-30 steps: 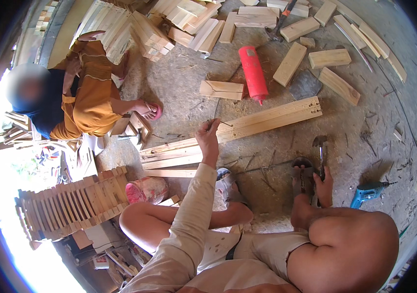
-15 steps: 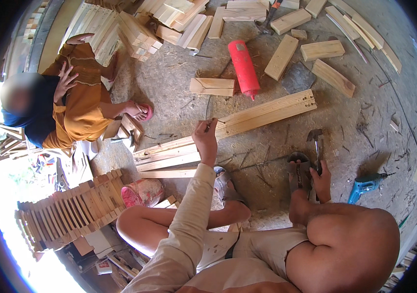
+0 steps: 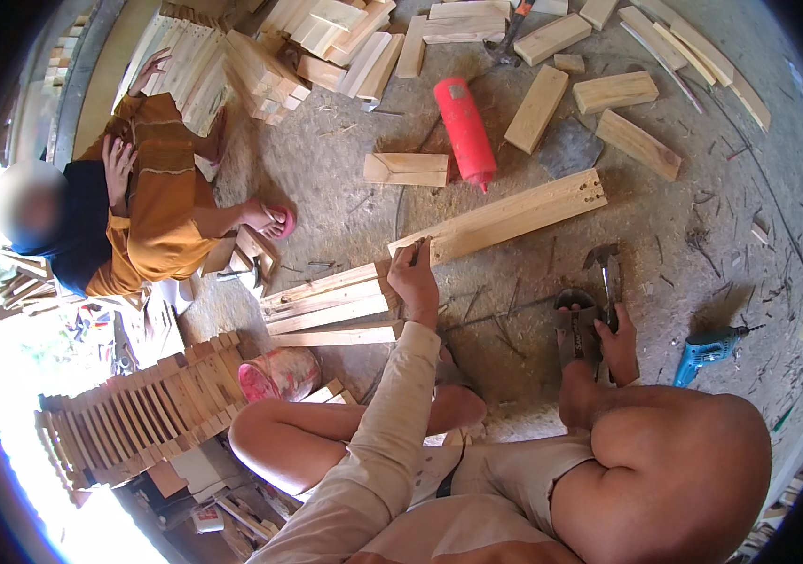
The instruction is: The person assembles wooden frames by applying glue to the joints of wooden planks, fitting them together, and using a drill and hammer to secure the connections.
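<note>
My left hand (image 3: 416, 282) is closed, its fingertips pinched together at the left end of a long wooden plank (image 3: 514, 218). What the fingers hold, if anything, is too small to make out. At the plank's far right end several small dark spots show. My right hand (image 3: 618, 346) grips the handle of a claw hammer (image 3: 606, 268), head up, beside my right foot. Left of my left hand lie several shorter wooden pieces (image 3: 326, 305), side by side on the floor.
A red bottle (image 3: 465, 132) lies beyond the plank, among scattered wooden blocks (image 3: 538, 108). A blue power drill (image 3: 705, 353) is at the right. Another person (image 3: 152, 197) sits at the left. Stacked slats (image 3: 143, 404) and a red-stained bucket (image 3: 279, 373) stand near my left knee. Loose nails litter the floor.
My left hand has shifted right and slightly down, to the left end of the long plank. The hammer stays in my right hand, almost unmoved. The seated person's hands have shifted a little.
</note>
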A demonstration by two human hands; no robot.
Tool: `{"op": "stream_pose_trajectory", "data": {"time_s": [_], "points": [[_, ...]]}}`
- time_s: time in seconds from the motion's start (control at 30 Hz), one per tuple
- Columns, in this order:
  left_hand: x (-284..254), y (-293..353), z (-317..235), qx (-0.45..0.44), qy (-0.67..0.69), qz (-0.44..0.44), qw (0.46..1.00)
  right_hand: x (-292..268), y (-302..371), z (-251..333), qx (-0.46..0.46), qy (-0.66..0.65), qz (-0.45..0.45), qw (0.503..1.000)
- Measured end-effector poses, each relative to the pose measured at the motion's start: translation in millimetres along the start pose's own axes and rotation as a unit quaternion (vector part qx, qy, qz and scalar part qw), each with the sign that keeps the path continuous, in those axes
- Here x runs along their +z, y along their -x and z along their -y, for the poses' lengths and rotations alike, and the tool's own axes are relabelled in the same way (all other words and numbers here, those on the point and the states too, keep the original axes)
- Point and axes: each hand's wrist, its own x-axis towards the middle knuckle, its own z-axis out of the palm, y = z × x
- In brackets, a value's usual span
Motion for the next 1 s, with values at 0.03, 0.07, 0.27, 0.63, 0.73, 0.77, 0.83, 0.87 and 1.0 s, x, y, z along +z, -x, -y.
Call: {"op": "stream_pose_trajectory", "data": {"time_s": [0.03, 0.07, 0.27, 0.63, 0.73, 0.77, 0.83, 0.87, 1.0], "points": [[-2, -4, 6, -0.008, -0.008, 0.012, 1.0, 0, 0, 0, -0.002, -0.004, 0.004, 1.0], [-5, -5, 7, -0.009, -0.016, 0.024, 1.0, -1, 2, 9, -0.003, -0.006, 0.008, 1.0], [-22, -8, 15, -0.04, -0.025, 0.059, 0.997, 5, -1, -26, -0.013, 0.04, -0.022, 0.999], [-20, -12, 17, -0.14, 0.106, 0.114, 0.978, 0, 4, 5, -0.012, 0.021, -0.017, 1.0], [-21, -9, 16, -0.139, 0.069, 0.106, 0.982, -1, 2, 3, -0.034, 0.039, -0.019, 0.998], [-21, -8, 18, -0.138, 0.055, 0.107, 0.983, 0, 0, -3, -0.031, 0.037, -0.015, 0.999], [-21, -7, 19, -0.133, 0.025, 0.108, 0.985, 3, 0, -9, -0.034, 0.026, -0.019, 0.999], [-21, -4, 19, -0.127, 0.015, 0.117, 0.985, 3, 0, -12, -0.04, 0.02, -0.027, 0.999], [-17, 3, 17, -0.102, 0.015, 0.126, 0.987, 0, 1, 1, -0.025, 0.004, -0.012, 1.0]]}}
